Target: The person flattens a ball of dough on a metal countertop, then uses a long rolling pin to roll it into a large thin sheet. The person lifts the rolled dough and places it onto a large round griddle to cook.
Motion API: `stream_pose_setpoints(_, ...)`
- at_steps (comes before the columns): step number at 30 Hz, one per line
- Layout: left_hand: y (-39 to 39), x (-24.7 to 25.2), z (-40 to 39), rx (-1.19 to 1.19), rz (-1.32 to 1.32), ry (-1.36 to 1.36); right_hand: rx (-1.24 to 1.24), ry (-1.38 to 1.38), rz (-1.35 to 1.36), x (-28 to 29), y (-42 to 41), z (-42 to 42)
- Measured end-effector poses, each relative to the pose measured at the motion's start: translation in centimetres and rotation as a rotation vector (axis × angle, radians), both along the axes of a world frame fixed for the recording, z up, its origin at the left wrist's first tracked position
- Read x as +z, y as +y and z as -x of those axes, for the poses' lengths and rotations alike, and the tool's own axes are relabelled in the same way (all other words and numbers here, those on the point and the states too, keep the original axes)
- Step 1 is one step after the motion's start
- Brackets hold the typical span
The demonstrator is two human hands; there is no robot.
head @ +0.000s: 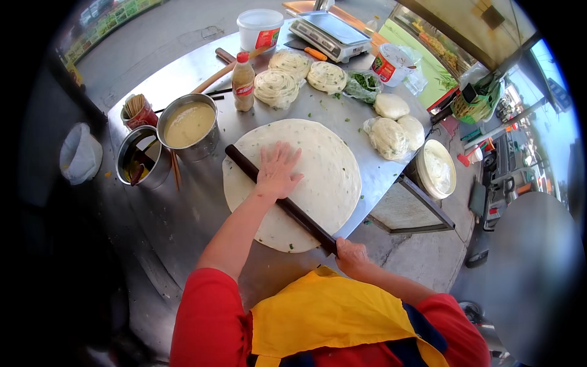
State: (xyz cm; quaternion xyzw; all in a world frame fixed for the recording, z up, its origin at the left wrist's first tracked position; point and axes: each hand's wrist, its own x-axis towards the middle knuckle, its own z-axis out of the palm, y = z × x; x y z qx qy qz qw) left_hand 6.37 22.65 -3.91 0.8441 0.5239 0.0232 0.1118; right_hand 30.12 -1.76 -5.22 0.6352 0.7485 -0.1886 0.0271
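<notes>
A wide, round sheet of dough point(321, 169) flecked with green bits lies flat on the metal table before me. Across it, slanting from upper left to lower right, runs a dark wooden rolling pin point(302, 216). My left hand point(278, 172) is spread palm down over the dough, fingers apart, with its wrist above the pin; whether the palm presses on the dough I cannot tell. At the table's near right edge, my right hand point(352, 254) grips the pin's lower end.
Behind the dough stand a sauce bottle point(243, 85), coiled dough rounds point(276, 88) and a scale point(331, 34). Metal pots hold batter point(190, 123) and dark oil point(142, 158). Dough balls point(389, 137) sit at the right corner, above a white bucket point(436, 169).
</notes>
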Motion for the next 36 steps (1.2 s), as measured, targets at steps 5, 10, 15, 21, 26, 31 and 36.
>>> stream_pose_setpoints(5, -3.5, -0.4, 6.3, -0.016, -0.021, -0.058, 0.021, 0.034, 0.068, 0.3, -0.8, 4.3)
stream_pose_setpoints(10, -7.2, 0.3, 12.5, -0.065, -0.155, -0.151, 0.144, 0.007, 0.009, 0.0, -2.0, 7.9)
stream_pose_setpoints(15, -11.2, 0.0, 17.8, -0.066, -0.223, -0.132, 0.214, 0.028, -0.018, 1.1, -3.1, 10.8)
stream_pose_setpoints(21, -14.8, 0.4, 21.6, -0.067, -0.260, -0.069, 0.195, 0.194, 0.070, 1.9, -3.2, 12.5)
stream_pose_setpoints(26, -16.3, -0.2, 21.9, -0.031, -0.303, -0.140, 0.068, 0.434, 0.133, 3.0, -2.5, 11.3)
stream_pose_setpoints(31, -12.3, 2.4, 15.0, -0.054, -0.377, -0.251, -0.074, 0.464, -0.022, 3.5, -1.5, 7.1)
stream_pose_setpoints(36, -5.6, 1.4, 5.4, -0.108, -0.340, -0.298, -0.129, 0.310, -0.167, 2.2, 1.8, -1.0)
